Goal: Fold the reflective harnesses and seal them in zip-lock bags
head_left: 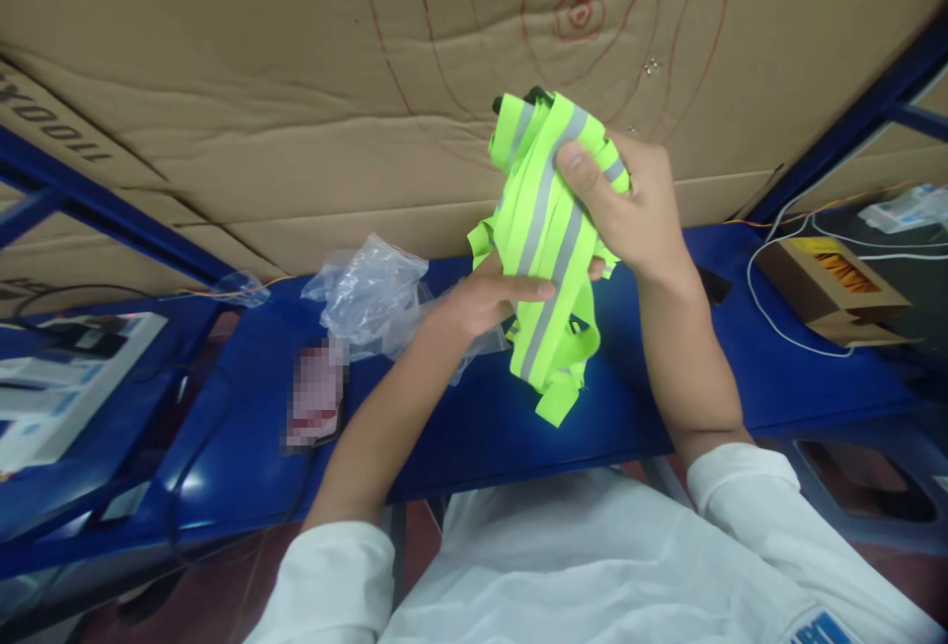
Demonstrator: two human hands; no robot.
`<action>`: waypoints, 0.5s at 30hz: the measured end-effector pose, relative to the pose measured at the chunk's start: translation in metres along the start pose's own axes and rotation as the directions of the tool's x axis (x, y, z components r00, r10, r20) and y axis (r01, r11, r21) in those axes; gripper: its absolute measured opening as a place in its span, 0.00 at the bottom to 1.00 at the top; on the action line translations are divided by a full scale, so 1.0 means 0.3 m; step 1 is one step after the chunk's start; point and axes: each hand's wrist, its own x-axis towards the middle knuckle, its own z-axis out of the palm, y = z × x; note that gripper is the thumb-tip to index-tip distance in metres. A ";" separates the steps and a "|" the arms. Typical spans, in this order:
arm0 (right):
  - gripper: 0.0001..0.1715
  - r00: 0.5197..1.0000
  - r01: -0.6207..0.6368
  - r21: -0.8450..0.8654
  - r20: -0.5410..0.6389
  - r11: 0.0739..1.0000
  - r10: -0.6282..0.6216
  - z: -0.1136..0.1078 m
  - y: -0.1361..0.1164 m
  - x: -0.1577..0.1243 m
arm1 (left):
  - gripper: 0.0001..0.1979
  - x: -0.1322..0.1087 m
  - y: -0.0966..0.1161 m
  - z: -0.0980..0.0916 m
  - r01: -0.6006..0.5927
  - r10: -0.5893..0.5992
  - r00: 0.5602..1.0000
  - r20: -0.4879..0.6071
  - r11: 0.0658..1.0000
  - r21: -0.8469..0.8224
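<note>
A bundle of neon yellow-green reflective straps (544,219) with grey stripes is held up above the blue bench. It looks like a folded reflective strap vest, with black pieces at its top. My left hand (493,298) grips the lower left part, thumb across the front and fingers behind. Higher up on the right, my right hand (629,195) pinches the bundle with its thumb pressed on the front; its other fingers are mostly hidden. Loose strap ends hang below my hands. Crumpled clear plastic bags (377,293) lie on the bench left of the bundle.
A blurred-out pinkish phone-like item (317,395) lies at the left on the blue bench (474,446). To the right are an open cardboard box (829,288), a white cable (755,298) and a dark flat object (713,285). A cardboard wall (281,61) stands behind.
</note>
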 end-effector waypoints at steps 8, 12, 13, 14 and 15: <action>0.31 0.991 0.129 -0.239 0.050 0.962 -0.121 -0.026 0.001 0.008 | 0.26 0.011 -0.014 0.051 0.041 -0.044 0.988 -0.148 0.999 -0.024; 0.28 0.994 0.112 -0.124 -0.002 0.986 -0.113 -0.032 0.010 0.013 | 0.22 0.021 -0.021 0.019 0.025 -0.027 0.992 -0.124 1.000 -0.011; 0.27 0.995 0.095 -0.072 -0.022 0.993 -0.097 -0.030 0.017 0.014 | 0.24 0.022 -0.021 0.009 0.024 -0.025 0.989 -0.147 1.000 -0.005; 0.25 0.997 0.070 -0.018 -0.044 0.997 -0.071 -0.027 0.025 0.015 | 0.26 0.022 -0.019 -0.001 0.024 -0.023 0.984 -0.179 1.000 0.005; 0.25 0.998 0.035 0.039 -0.053 0.999 -0.033 -0.023 0.035 0.017 | 0.29 0.020 -0.013 -0.010 0.019 -0.014 0.977 -0.211 1.000 0.021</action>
